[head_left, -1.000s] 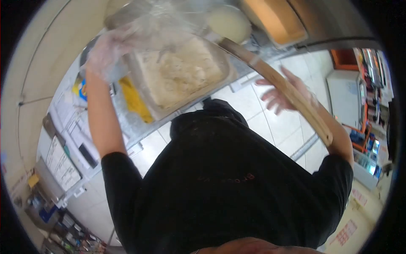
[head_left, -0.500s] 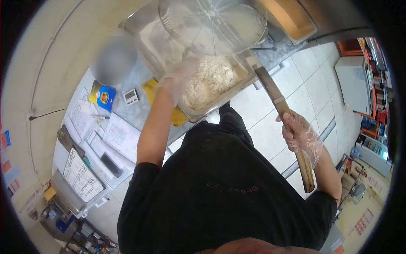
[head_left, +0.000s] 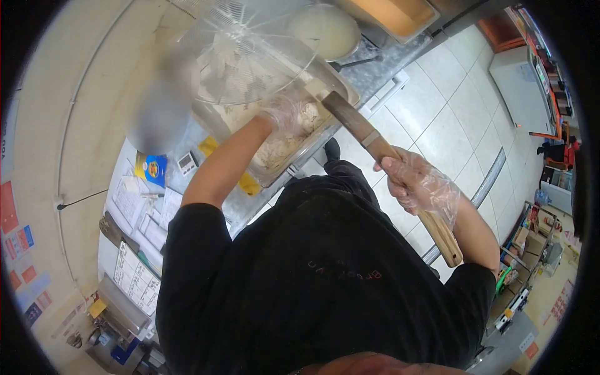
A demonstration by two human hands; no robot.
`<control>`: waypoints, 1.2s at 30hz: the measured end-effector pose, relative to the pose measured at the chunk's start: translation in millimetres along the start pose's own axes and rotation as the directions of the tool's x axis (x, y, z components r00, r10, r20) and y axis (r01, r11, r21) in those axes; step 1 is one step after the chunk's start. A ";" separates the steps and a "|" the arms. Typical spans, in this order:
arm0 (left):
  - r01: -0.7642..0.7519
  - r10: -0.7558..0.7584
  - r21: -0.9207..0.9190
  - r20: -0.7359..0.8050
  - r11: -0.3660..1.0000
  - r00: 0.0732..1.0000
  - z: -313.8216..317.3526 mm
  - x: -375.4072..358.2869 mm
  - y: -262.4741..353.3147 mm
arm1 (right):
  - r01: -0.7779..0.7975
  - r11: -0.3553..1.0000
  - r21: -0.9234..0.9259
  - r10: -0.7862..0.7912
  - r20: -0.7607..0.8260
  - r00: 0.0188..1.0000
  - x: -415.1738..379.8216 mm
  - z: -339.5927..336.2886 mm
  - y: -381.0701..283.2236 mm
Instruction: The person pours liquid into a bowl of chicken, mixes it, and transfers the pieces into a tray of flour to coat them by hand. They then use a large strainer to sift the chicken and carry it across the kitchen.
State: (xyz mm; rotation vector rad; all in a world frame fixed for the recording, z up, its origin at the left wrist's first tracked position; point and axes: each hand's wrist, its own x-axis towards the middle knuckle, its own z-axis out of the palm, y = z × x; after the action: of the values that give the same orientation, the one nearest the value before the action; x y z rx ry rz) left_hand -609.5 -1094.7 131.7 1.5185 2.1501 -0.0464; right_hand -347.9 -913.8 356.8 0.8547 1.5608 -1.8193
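Strainer [head_left: 247,53] now hangs mostly clear of the bowl [head_left: 334,34], over the tray [head_left: 305,152], leaving the near flour [head_left: 269,154] open to your left grip [head_left: 282,115], its fingers too blurred to read, while your right grip [head_left: 422,181] is clamped around the wooden handle [head_left: 440,234].

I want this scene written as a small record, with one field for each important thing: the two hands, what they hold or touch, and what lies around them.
Left hand: clear glove, in the tray, close to a floury lump; grip unclear
Right hand: clear glove, closed around the wooden handle of the strainer
Strainer: round wire mesh, over the tray
Tray: contains flour
Left of tray: yellow cloth, timer
Beyond tray: round bowl with pale contents
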 end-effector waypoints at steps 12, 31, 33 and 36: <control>0.054 -0.226 -0.546 -0.252 0.836 0.941 45.9 -42.7 -9.2 | 0.026 0.988 -0.152 -0.008 0.121 0.993 49.0 -11.5 -14.7; 0.364 -0.536 -0.437 -0.383 0.823 0.753 -103.6 -121.8 -32.9 | -0.103 0.985 -0.138 0.114 0.076 0.991 -0.9 7.1 14.2; 0.297 -0.469 -0.402 -0.450 0.866 0.760 -108.7 -123.0 -41.1 | 0.060 0.952 -0.302 -0.037 0.080 0.996 37.4 13.7 22.2; 0.198 -0.508 -0.537 -0.524 0.820 0.683 -92.9 -139.0 -43.6 | 0.093 0.923 -0.374 -0.091 0.024 0.996 13.3 26.0 1.9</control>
State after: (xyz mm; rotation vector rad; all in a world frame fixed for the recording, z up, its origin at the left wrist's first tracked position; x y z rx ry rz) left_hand -648.8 -1203.9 259.7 0.8672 2.7160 0.9159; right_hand -357.1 -940.1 348.0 0.6020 1.8911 -1.5062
